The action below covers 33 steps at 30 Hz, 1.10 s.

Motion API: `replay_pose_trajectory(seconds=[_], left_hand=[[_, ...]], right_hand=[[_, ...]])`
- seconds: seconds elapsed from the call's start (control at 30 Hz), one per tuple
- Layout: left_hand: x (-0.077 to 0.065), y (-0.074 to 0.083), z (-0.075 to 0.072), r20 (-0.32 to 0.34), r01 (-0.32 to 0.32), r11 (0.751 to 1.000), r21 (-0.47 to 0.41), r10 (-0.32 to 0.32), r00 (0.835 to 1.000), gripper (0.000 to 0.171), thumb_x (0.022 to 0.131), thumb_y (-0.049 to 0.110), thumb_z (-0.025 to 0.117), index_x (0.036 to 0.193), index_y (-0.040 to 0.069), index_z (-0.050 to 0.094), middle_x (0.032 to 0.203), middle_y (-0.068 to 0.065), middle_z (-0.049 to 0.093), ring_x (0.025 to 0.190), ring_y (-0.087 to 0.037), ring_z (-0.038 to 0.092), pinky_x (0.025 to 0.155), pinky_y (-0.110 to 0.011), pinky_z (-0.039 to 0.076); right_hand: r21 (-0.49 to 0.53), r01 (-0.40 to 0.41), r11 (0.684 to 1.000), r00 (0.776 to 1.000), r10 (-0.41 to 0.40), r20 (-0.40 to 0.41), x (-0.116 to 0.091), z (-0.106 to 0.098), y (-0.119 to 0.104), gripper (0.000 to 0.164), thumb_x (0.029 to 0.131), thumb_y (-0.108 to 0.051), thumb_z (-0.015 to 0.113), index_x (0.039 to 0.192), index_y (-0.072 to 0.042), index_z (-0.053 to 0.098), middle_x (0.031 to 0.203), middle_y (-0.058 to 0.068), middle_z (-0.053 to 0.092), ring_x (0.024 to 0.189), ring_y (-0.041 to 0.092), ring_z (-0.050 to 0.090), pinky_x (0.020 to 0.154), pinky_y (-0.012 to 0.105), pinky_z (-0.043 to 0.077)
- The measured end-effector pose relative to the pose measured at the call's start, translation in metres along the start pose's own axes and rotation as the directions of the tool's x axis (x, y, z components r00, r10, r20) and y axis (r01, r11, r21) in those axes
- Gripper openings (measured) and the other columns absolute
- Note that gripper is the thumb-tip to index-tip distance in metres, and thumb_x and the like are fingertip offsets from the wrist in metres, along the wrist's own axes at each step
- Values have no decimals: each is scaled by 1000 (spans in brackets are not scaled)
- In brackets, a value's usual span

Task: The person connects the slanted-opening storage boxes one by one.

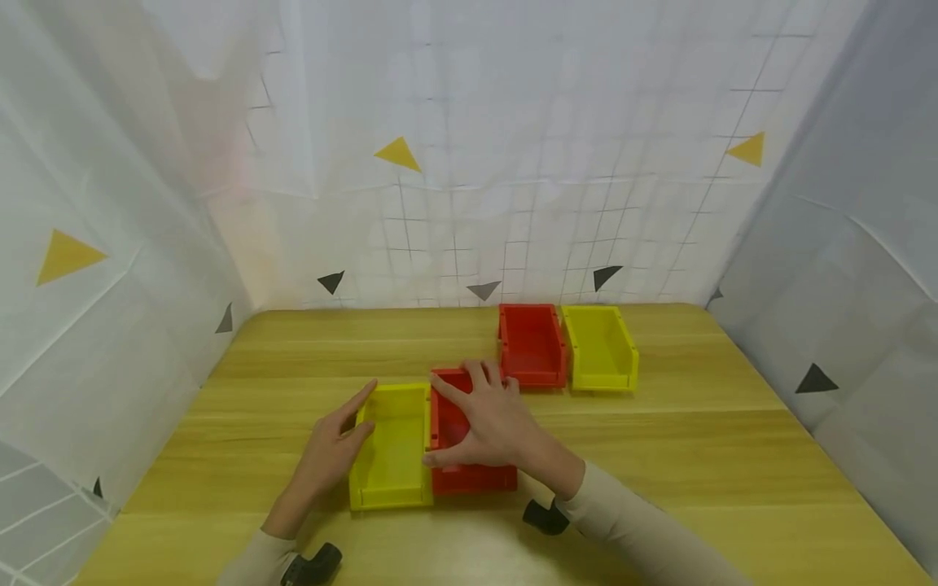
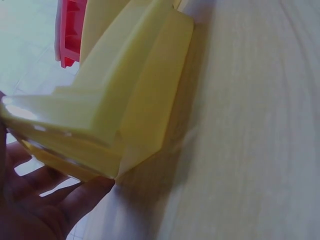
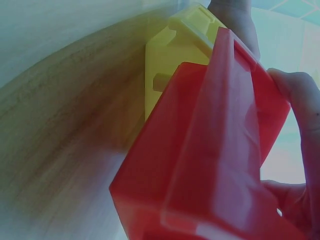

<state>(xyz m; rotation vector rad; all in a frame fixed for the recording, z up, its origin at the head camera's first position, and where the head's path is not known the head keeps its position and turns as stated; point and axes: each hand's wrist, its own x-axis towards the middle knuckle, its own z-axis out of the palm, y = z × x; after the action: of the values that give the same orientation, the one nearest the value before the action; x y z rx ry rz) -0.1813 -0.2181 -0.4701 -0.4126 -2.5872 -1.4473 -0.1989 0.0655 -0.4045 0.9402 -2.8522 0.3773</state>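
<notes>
In the head view, a yellow bin (image 1: pixel 396 456) and a red bin (image 1: pixel 469 480) stand side by side on the near part of the table, their walls touching or nearly so. My left hand (image 1: pixel 326 452) holds the yellow bin by its left wall, the thumb over the rim. The left wrist view shows the fingers (image 2: pixel 87 200) against a corner of that yellow bin (image 2: pixel 145 95). Over the red bin spreads my right hand (image 1: pixel 494 419), gripping it across the top with the thumb at its left wall. In the right wrist view, the thumb (image 3: pixel 295 90) touches the red bin's (image 3: pixel 200 165) edge.
Farther back and to the right, a second red bin (image 1: pixel 531 378) and a second yellow bin (image 1: pixel 604 381) stand next to each other. The wooden table (image 1: pixel 696 456) is bordered by white sheeting (image 1: pixel 469 236) at the back and both sides.
</notes>
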Motion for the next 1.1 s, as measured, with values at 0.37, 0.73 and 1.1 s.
replay_pose_trajectory(seconds=[0.37, 0.73, 1.1], left_hand=[[1, -2, -1, 0, -3, 1000, -14, 3, 1000, 61, 105, 4, 58, 160, 22, 43, 161, -6, 40, 145, -30, 39, 112, -50, 37], [1, -2, -1, -8, 2, 1000, 7, -2, 1000, 60, 104, 3, 59, 160, 19, 44, 161, -5, 41, 145, -30, 39, 112, -49, 37], [1, -2, 0, -12, -8, 1000, -1, 8, 1000, 60, 104, 2, 58, 160, 18, 44, 160, -6, 41, 145, -30, 40, 112, -49, 36]], right_hand=[[-3, 1, 1000, 1000, -1, 2, 1, 2, 1, 108, 71, -88, 66, 161, -33, 42, 153, 18, 38, 137, 41, 33, 96, 69, 42], [0, -6, 1000, 999, 6, 53, 0, 14, 4, 111, 70, -91, 63, 162, -33, 40, 153, 19, 37, 137, 42, 33, 97, 70, 42], [1, 7, 1000, 1000, -7, 23, -3, 27, 8, 112, 68, -91, 65, 162, -34, 41, 151, 17, 38, 135, 39, 33, 96, 65, 43]])
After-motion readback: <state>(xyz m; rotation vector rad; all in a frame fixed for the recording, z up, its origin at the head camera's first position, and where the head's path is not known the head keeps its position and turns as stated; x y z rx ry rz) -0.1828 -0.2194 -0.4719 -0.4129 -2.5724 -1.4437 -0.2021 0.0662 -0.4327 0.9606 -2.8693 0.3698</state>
